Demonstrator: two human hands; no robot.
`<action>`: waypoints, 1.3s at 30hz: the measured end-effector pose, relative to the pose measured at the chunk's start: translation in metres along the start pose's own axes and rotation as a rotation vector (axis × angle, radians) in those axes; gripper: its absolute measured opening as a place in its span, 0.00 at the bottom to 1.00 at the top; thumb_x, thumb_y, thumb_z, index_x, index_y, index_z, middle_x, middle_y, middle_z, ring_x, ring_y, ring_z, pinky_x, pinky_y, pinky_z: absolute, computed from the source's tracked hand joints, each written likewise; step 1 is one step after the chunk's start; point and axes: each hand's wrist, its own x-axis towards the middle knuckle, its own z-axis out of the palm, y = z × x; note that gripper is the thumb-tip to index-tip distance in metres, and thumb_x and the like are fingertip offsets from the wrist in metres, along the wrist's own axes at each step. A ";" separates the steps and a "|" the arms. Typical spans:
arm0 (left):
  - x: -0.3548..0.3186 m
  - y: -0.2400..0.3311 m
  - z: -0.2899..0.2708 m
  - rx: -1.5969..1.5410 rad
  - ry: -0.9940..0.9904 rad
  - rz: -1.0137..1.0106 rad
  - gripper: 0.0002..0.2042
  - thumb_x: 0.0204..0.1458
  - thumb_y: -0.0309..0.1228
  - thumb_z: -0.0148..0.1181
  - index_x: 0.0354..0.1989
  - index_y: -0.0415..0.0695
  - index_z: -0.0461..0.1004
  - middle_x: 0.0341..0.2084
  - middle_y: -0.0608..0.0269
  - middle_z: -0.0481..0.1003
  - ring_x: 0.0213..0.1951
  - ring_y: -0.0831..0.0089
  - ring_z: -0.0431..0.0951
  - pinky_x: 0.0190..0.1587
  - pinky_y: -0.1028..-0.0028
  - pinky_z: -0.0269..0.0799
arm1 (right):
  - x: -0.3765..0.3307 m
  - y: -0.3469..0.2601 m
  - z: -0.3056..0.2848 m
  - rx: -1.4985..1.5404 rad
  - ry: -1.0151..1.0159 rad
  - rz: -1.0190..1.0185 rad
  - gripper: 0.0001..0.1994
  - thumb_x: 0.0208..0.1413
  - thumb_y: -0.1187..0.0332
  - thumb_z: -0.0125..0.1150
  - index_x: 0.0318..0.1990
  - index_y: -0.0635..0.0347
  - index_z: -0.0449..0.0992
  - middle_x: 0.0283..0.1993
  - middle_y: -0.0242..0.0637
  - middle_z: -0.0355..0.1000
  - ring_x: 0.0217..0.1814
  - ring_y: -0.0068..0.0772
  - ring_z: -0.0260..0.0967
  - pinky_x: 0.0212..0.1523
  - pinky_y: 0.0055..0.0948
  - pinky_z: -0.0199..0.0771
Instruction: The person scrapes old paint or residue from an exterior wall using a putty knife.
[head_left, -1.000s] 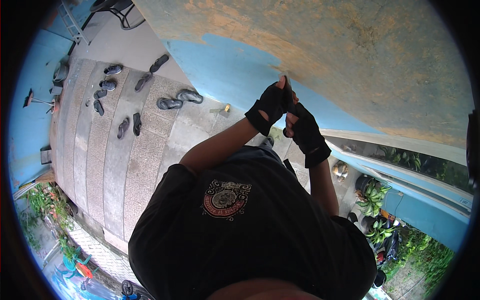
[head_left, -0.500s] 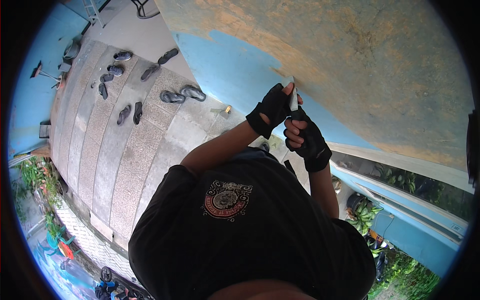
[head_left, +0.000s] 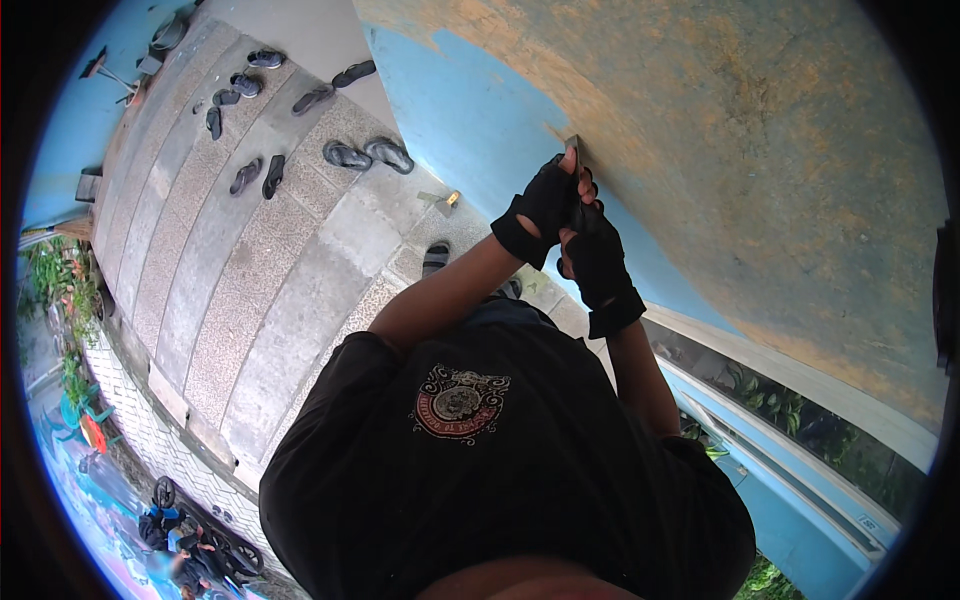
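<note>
My left hand (head_left: 552, 200), in a black fingerless glove, is closed around the blade end of a scraper (head_left: 573, 146), its thumb lying along the metal. My right hand (head_left: 602, 265), gloved alike, grips the dark handle, which is mostly hidden behind the fingers. The blade's tip is at the wall (head_left: 700, 130), near the border between light blue paint and a rough grey-and-orange stripped patch; whether it touches cannot be made out.
Several dark sandals and shoes (head_left: 346, 155) lie on the paved floor (head_left: 285, 290). A small flat tool with a yellow end (head_left: 440, 203) rests near the wall's foot. Beyond a low wall at lower left, a person sits by a motorcycle (head_left: 225, 545). A ledge (head_left: 800, 365) runs on the right.
Both hands have moved slightly up and left, closer together. The scraper has turned so that its blade shows narrower and darker. The view has shifted, and one of my sandalled feet now shows.
</note>
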 end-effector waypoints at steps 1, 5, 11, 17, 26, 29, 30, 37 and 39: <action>0.002 0.001 0.000 -0.002 0.002 0.010 0.18 0.63 0.52 0.48 0.32 0.52 0.69 0.20 0.69 0.66 0.28 0.72 0.69 0.39 0.64 0.71 | 0.007 0.013 0.001 -0.004 -0.009 -0.003 0.06 0.55 0.74 0.56 0.35 0.57 0.64 0.15 0.26 0.57 0.13 0.21 0.55 0.16 0.26 0.57; 0.004 0.014 -0.001 0.036 -0.013 0.050 0.17 0.63 0.51 0.48 0.31 0.52 0.69 0.19 0.71 0.65 0.26 0.74 0.68 0.39 0.64 0.71 | 0.020 0.029 0.009 0.019 -0.064 0.021 0.05 0.54 0.75 0.55 0.36 0.57 0.66 0.17 0.27 0.59 0.14 0.21 0.58 0.16 0.25 0.58; -0.001 0.012 0.000 0.109 0.046 0.046 0.18 0.63 0.52 0.48 0.30 0.52 0.65 0.19 0.70 0.64 0.25 0.74 0.67 0.39 0.65 0.71 | 0.022 0.033 0.013 0.217 -0.090 0.137 0.04 0.55 0.76 0.54 0.34 0.57 0.66 0.17 0.26 0.58 0.14 0.20 0.56 0.16 0.24 0.57; -0.001 0.018 -0.002 0.091 0.088 0.012 0.19 0.63 0.52 0.48 0.29 0.49 0.66 0.19 0.67 0.67 0.25 0.71 0.69 0.38 0.64 0.71 | 0.017 0.031 0.011 0.399 -0.144 0.215 0.04 0.55 0.75 0.54 0.35 0.56 0.65 0.16 0.24 0.54 0.13 0.19 0.53 0.16 0.23 0.56; -0.003 0.037 -0.009 0.030 0.054 0.016 0.18 0.63 0.52 0.48 0.30 0.52 0.68 0.20 0.70 0.66 0.25 0.73 0.68 0.39 0.64 0.71 | 0.021 0.016 0.029 -0.006 -0.082 0.081 0.04 0.54 0.71 0.56 0.32 0.60 0.69 0.17 0.29 0.63 0.16 0.24 0.63 0.19 0.27 0.61; -0.006 0.032 -0.001 0.097 0.124 -0.099 0.19 0.64 0.51 0.49 0.27 0.50 0.68 0.17 0.70 0.64 0.23 0.74 0.66 0.38 0.65 0.71 | 0.020 0.051 0.030 0.018 -0.004 -0.005 0.05 0.54 0.71 0.59 0.33 0.61 0.69 0.18 0.29 0.64 0.18 0.23 0.64 0.20 0.27 0.63; -0.005 0.034 -0.003 0.094 0.127 -0.111 0.19 0.64 0.51 0.49 0.27 0.50 0.68 0.17 0.70 0.64 0.23 0.74 0.66 0.38 0.65 0.71 | 0.018 0.054 0.036 0.019 0.003 0.006 0.05 0.54 0.71 0.59 0.33 0.61 0.69 0.18 0.29 0.64 0.18 0.23 0.64 0.20 0.27 0.63; -0.010 0.030 -0.004 0.234 0.062 -0.145 0.22 0.63 0.51 0.49 0.28 0.45 0.70 0.22 0.64 0.72 0.30 0.67 0.75 0.39 0.65 0.74 | 0.009 0.029 0.020 0.310 -0.033 0.298 0.05 0.59 0.73 0.54 0.33 0.55 0.65 0.20 0.27 0.60 0.18 0.19 0.59 0.19 0.21 0.57; -0.007 0.032 -0.004 0.261 0.110 -0.140 0.20 0.63 0.50 0.50 0.30 0.45 0.70 0.24 0.63 0.73 0.31 0.66 0.76 0.39 0.65 0.75 | 0.003 0.015 0.013 0.825 -0.226 0.343 0.05 0.61 0.71 0.54 0.37 0.53 0.63 0.21 0.26 0.58 0.17 0.19 0.56 0.17 0.21 0.55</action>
